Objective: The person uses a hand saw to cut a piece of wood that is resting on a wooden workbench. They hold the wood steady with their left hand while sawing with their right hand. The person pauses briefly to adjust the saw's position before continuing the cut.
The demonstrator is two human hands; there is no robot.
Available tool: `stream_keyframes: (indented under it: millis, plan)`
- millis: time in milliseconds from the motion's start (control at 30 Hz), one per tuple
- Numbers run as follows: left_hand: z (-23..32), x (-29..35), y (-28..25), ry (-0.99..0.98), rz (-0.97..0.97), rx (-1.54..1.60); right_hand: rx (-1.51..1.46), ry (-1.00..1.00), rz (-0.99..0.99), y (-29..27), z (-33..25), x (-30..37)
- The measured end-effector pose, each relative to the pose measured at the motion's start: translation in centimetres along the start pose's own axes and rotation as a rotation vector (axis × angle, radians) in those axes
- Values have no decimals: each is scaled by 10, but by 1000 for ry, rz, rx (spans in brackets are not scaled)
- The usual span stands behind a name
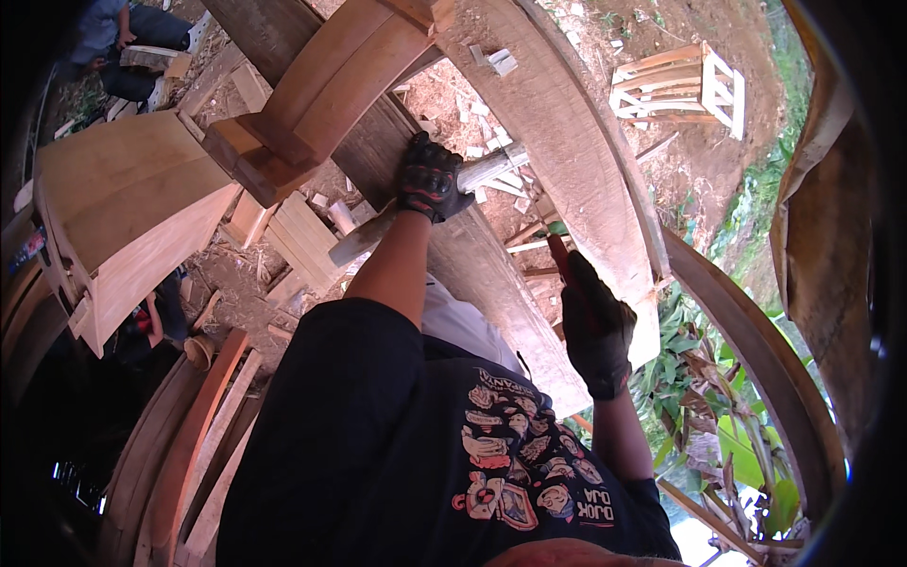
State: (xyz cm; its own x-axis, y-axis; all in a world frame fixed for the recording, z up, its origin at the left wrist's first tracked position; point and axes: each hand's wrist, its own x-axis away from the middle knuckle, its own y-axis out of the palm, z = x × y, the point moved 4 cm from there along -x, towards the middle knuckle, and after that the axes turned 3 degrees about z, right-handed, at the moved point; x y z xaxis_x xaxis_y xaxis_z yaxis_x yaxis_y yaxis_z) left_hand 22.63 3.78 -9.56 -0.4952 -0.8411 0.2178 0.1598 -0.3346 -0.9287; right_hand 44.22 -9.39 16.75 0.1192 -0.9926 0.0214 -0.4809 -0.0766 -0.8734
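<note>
My left hand (433, 180), in a black glove with red marks, is wrapped round a rough wooden stick (491, 167). The stick lies slantwise above a dark plank (378, 142), with an end showing on each side of my fist. My right hand (599, 326), in a matching glove, is closed beside a broad pale curved board (586, 180). A slim reddish handle-like piece (559, 255) juts from its fingers; a green spot (557, 229) shows at its tip. What this piece is, I cannot make out. A long plank (501, 302) runs beneath, between my hands.
Curved brown timbers (350, 66) and a wide panel (132, 189) stand on the left. Offcuts and chips litter the ground. A small wooden frame (675, 90) sits at the far right. Another person (142, 38) sits at the far left. Plants (746, 444) grow at the right.
</note>
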Motion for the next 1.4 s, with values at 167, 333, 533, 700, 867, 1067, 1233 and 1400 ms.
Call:
stream_keyframes:
  millis: [167, 333, 533, 700, 867, 1067, 1233, 1400]
  plan:
    - [6, -12, 6, 64, 11, -30, -145, 110, 129, 87, 34, -40]
    - [1, -5, 3, 12, 12, -20, -141, 77, 195, 162, 56, -110]
    - [-2, -12, 2, 36, 35, -30, -214, 244, 46, 228, 95, -212]
    - [-2, -13, 12, 13, -64, 24, -214, 291, -16, 236, 88, -248]
    - [-3, -7, 19, -4, -35, 53, -346, 366, -23, 177, 83, -218]
    - [-3, -8, 19, 12, -33, -9, -346, 445, 38, 120, 70, -145]
    - [0, -7, 12, 27, 9, -27, -183, 86, 194, 89, 59, -89]
    - [1, -8, 11, 41, 9, -19, -103, 84, 111, 47, 33, -33]
